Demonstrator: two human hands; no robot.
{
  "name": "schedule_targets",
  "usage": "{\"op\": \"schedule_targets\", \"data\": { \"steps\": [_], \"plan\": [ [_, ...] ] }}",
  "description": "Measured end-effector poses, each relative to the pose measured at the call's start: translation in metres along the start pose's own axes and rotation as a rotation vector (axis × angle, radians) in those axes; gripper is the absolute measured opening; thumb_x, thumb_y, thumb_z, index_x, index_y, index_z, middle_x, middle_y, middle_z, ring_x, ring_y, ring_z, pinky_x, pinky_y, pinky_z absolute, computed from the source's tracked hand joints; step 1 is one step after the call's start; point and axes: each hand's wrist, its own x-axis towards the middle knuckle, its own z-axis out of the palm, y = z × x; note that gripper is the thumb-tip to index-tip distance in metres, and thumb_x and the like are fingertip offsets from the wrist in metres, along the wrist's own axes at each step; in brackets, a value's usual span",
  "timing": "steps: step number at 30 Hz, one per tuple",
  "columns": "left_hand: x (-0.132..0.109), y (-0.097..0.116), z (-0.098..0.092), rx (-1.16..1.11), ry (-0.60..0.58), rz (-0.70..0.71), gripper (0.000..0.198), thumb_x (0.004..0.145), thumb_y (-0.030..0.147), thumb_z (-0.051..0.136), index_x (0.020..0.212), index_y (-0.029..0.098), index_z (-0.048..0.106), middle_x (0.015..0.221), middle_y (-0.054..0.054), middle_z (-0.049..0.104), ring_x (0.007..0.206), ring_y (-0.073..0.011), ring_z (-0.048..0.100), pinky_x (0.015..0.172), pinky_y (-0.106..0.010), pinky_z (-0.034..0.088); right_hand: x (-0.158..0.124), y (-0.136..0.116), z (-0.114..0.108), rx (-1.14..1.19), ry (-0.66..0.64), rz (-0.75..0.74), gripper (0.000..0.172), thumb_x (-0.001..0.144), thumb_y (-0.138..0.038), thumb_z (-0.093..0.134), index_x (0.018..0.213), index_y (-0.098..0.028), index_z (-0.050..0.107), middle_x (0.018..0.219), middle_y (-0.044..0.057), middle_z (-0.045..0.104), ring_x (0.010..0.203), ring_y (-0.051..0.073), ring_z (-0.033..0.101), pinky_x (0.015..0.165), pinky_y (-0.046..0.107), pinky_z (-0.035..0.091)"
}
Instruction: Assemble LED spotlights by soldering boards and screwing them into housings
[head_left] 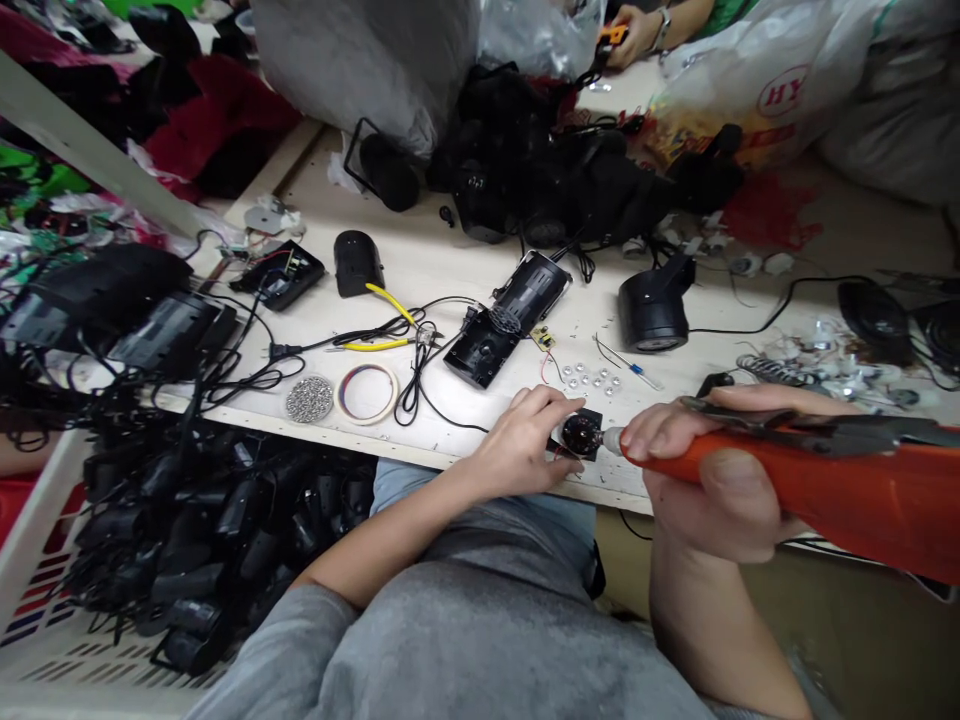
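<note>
My right hand (720, 480) is wrapped round an orange power screwdriver (840, 480) that reaches in from the right. Its tip meets a small black part with a round centre (582, 434) near the table's front edge. Thumb and fingers of my left hand (529, 440) grip that black part from the left side. Just beyond it lie several small clear lenses (592, 378) and a little yellow-green circuit board (543, 338) with thin wires. An opened black plastic housing (487, 345) rests behind my left hand, with a black cord beside it.
Yellow-handled pliers (379, 345), a tape roll (367, 393) and a dish of screws (308, 398) lie left. A black lamp-like housing (652, 308) stands right. A white crate (45, 560) of black parts is below left. Across the table, another person's hand (634, 35) holds something orange.
</note>
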Motion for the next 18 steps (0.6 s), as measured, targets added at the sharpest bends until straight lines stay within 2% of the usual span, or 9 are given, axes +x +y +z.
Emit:
{"op": "schedule_targets", "data": {
  "steps": [2,6,13,18],
  "plan": [
    [0.001,-0.004,-0.001,-0.016,-0.02,-0.01,0.055,0.078,0.027,0.078,0.129,0.02,0.058,0.12,-0.01,0.059,0.109,-0.026,0.057,0.096,-0.042,0.051,0.001,0.0,0.002,0.084,0.047,-0.059,0.025,0.082,-0.039,0.075,0.101,-0.025,0.066,0.058,-0.006,0.06,0.043,0.017,0.053,0.042,0.034,0.043],
    [0.005,-0.01,0.002,-0.008,-0.029,0.001,0.037,0.081,0.025,0.075,0.116,0.018,0.064,0.107,-0.008,0.062,0.101,-0.0235,0.06,0.092,-0.039,0.05,0.003,0.002,0.004,0.152,0.029,-0.069,0.022,0.08,-0.03,0.077,0.1,-0.023,0.07,0.059,-0.005,0.063,0.044,0.016,0.055,0.042,0.034,0.047],
    [0.008,-0.012,0.004,-0.014,0.0,0.002,0.035,0.079,0.027,0.078,0.11,0.015,0.066,0.101,-0.007,0.064,0.098,-0.0232,0.062,0.088,-0.037,0.05,0.003,0.001,0.005,0.155,0.03,-0.081,0.02,0.081,-0.034,0.076,0.097,-0.023,0.07,0.056,-0.005,0.062,0.041,0.016,0.053,0.039,0.034,0.046],
    [0.009,-0.01,0.003,-0.003,0.002,-0.004,0.033,0.079,0.026,0.078,0.108,0.017,0.067,0.101,-0.007,0.065,0.096,-0.0227,0.062,0.089,-0.037,0.051,0.002,0.001,0.006,0.094,0.089,-0.073,0.024,0.08,-0.04,0.076,0.096,-0.025,0.066,0.055,-0.005,0.06,0.04,0.017,0.053,0.039,0.033,0.043]
  ]
}}
